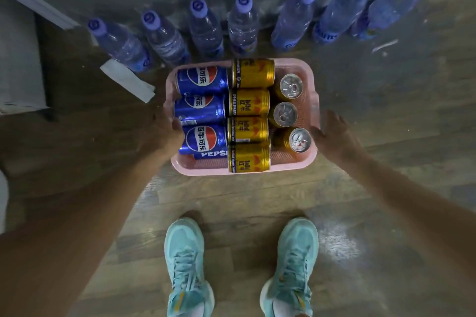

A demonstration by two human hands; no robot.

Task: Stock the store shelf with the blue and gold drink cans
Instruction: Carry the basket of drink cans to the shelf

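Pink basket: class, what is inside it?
Blue cans lie on their sides at left, gold cans lie in the middle, further gold cans show their tops at right. Whatever sits beneath them is covered.

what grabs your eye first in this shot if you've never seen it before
The pink basket at centre is packed with blue cans on its left and gold cans in the middle and on the right, three of them upright. The left hand and right hand are at its two sides. Beyond it stands a row of purple-capped water bottles, and teal shoes show at the bottom.
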